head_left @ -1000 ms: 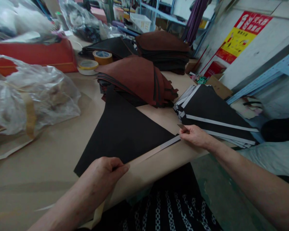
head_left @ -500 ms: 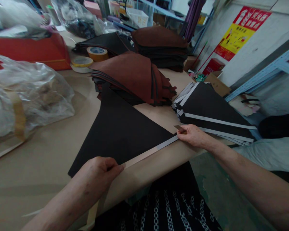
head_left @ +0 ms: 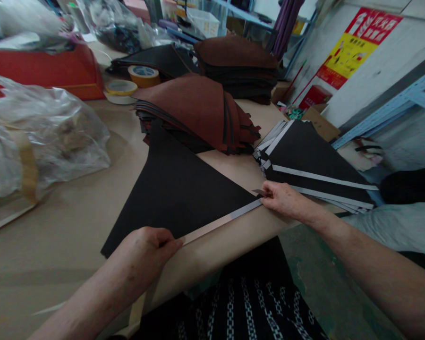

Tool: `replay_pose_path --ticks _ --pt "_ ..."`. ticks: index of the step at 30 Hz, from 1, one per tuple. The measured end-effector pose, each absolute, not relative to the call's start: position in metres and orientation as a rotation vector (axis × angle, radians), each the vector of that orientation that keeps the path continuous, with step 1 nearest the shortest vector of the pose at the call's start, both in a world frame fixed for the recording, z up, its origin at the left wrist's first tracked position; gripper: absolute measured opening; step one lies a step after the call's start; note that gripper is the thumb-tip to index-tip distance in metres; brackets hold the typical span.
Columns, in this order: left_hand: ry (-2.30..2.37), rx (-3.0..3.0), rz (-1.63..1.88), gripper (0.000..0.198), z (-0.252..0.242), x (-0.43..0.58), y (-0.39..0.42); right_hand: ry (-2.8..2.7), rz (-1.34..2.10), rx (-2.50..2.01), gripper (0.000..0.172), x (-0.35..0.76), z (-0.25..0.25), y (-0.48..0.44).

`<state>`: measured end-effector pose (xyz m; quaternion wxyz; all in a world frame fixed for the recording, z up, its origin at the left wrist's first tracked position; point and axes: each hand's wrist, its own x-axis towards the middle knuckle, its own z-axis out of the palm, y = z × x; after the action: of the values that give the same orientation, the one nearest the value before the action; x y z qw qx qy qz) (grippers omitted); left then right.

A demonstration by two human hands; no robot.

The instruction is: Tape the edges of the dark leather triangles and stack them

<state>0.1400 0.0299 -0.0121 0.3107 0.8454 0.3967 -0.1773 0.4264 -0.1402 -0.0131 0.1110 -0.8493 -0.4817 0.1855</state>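
A black leather-like panel (head_left: 166, 184), roughly triangular, lies flat with its near edge along the table's front. A pale strip of tape (head_left: 212, 227) runs along that edge. My left hand (head_left: 154, 250) pinches the strip near its left end, over the panel's edge. At the panel's right corner my right hand (head_left: 281, 199) is closed, its fingertips on the strip's other end. A thin, flat, dark blade-like piece (head_left: 258, 192) sticks out from between the right fingers; the rest of it is hidden.
Right of the panel lies a stack of black panels (head_left: 308, 151) with pale strips. Behind are brown leather pieces (head_left: 194, 101), another brown stack (head_left: 235, 52) and tape rolls (head_left: 144, 75). A clear plastic bag (head_left: 56, 137) and a red box (head_left: 42, 71) occupy the left.
The blade-like piece in my right hand has tilted and lowered toward the panel's corner. My left hand stays almost in place on the tape. The view has shifted slightly.
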Motion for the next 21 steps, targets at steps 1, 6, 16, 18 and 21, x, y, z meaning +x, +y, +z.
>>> replay_pose_path --ticks 1,6,16,18,21 --pt "1.038 2.239 -0.468 0.044 -0.011 0.141 0.03 -1.411 0.506 -2.515 0.009 0.427 -0.01 -0.14" --pt "1.033 2.258 -0.514 0.041 -0.003 0.144 0.026 -1.354 0.716 -2.112 0.016 0.413 0.009 -0.128" --pt "1.012 2.268 -0.462 0.039 -0.005 0.14 0.029 -1.022 1.104 -1.964 0.033 0.4 -0.022 -0.1" --pt "0.982 2.275 -0.493 0.036 -0.005 0.136 0.033 -1.117 1.014 -2.056 0.031 0.4 -0.024 -0.1" --pt "0.991 2.257 -0.529 0.035 -0.004 0.125 0.043 -1.236 0.96 -2.136 0.029 0.396 -0.023 -0.099"
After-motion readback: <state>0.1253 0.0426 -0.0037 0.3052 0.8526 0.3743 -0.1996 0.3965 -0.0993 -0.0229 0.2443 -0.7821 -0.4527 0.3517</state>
